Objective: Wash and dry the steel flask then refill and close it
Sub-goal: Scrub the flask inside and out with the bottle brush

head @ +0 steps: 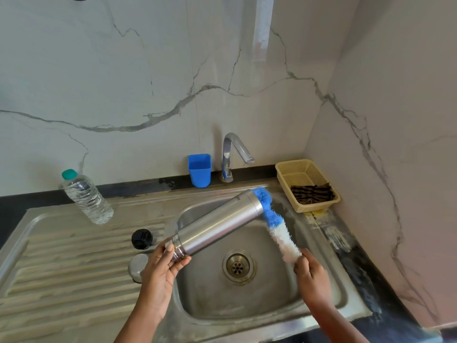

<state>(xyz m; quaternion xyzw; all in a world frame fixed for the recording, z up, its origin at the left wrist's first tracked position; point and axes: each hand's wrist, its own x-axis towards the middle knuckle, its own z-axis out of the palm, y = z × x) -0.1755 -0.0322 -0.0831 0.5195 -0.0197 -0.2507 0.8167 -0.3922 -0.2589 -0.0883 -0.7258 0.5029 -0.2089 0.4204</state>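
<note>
- Washing step in hand, by my reading: steel flask (217,225) held tilted over the sink (321,288), centre of frame, neck lower left, base upper right.
- Left hand (160,271): fingers and thumb curled round the flask's threaded neck.
- Right hand (310,272): clamped on the lower end of a bottle brush (277,226), whose blue tip lies against the flask's base.
- Brush: fluffy, soft fibre, blue above, white below, long and bent.
- Flask: brushed steel cylinder, smooth, likely slippery when wet; mouth uncapped.
- Black stopper (141,239) and steel cap (138,267): round, lying on the ribbed drainer, left of the basin.
- Water bottle (86,196): clear ridged plastic, green cap, upper left; probably the refill source.
- Tap (233,154): chrome, no water seen running.
- Blue cup (199,170) and cream mesh basket (306,184) holding a striped cloth (312,194), back of worktop.
- Next move calls for: scrubbing on along the wall, then a rinse; firm neck grip needed.
</note>
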